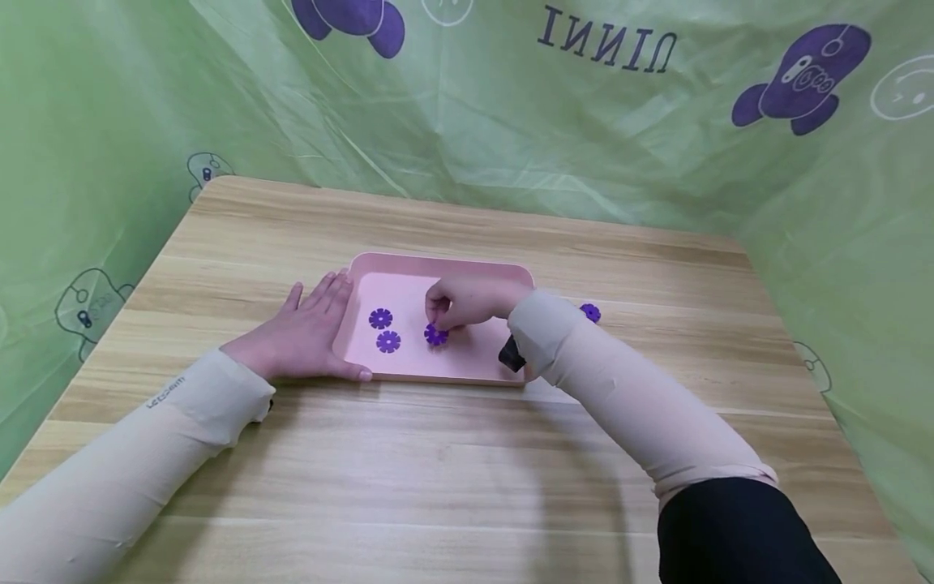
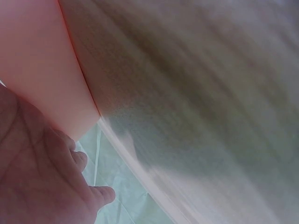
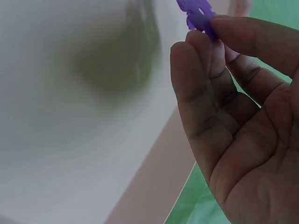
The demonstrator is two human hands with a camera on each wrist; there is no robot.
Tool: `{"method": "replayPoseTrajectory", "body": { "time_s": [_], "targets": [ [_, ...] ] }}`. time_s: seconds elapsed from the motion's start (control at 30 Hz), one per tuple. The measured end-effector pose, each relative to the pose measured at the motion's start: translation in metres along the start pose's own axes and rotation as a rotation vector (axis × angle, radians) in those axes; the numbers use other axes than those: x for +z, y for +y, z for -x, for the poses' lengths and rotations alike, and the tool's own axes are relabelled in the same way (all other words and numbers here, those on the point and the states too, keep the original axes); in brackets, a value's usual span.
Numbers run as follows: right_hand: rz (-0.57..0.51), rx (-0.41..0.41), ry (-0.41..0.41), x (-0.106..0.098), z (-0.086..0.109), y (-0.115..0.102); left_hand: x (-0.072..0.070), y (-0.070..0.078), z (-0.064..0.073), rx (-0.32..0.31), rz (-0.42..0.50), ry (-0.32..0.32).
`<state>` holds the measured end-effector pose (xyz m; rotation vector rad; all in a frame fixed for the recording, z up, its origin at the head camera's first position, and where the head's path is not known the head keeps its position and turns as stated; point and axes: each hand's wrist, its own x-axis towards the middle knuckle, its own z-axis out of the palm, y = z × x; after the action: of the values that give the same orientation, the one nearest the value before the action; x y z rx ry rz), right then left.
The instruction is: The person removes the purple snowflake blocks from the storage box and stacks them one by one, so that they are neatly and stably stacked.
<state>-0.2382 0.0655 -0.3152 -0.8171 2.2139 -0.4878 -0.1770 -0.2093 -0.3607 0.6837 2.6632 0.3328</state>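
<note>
Wood-grain table (image 1: 452,462) — pink tray (image 1: 477,353) on it; 1 purple notched disc (image 1: 590,312) right of tray.

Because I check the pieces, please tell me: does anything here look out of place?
One purple disc looks stray: it lies on the table, right of the pink tray, while two others lie inside. Nothing looks spilled.

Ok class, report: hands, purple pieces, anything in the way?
Right hand pinching purple piece over pink tray. Left hand spread at tray's left end. Two more pieces inside. Sightline: right sleeve partly hides one tabletop piece.
</note>
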Motion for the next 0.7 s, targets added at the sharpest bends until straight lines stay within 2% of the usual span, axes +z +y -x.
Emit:
{"method": "replayPoseTrajectory", "body": {
  "time_s": [0.3,0.53,0.7],
  "targets": [
    [-0.182,0.074,0.111,-0.010,0.020,0.021,-0.001,-0.001,0.002,-0.004,-0.005,0.002],
    [-0.269,0.113,0.188,-0.017,0.040,0.044,0.000,0.000,0.002,0.000,0.008,0.004],
    [-0.410,0.107,0.234,-0.018,0.054,0.058,0.001,0.000,0.000,0.001,0.001,0.009]
  ]
}}
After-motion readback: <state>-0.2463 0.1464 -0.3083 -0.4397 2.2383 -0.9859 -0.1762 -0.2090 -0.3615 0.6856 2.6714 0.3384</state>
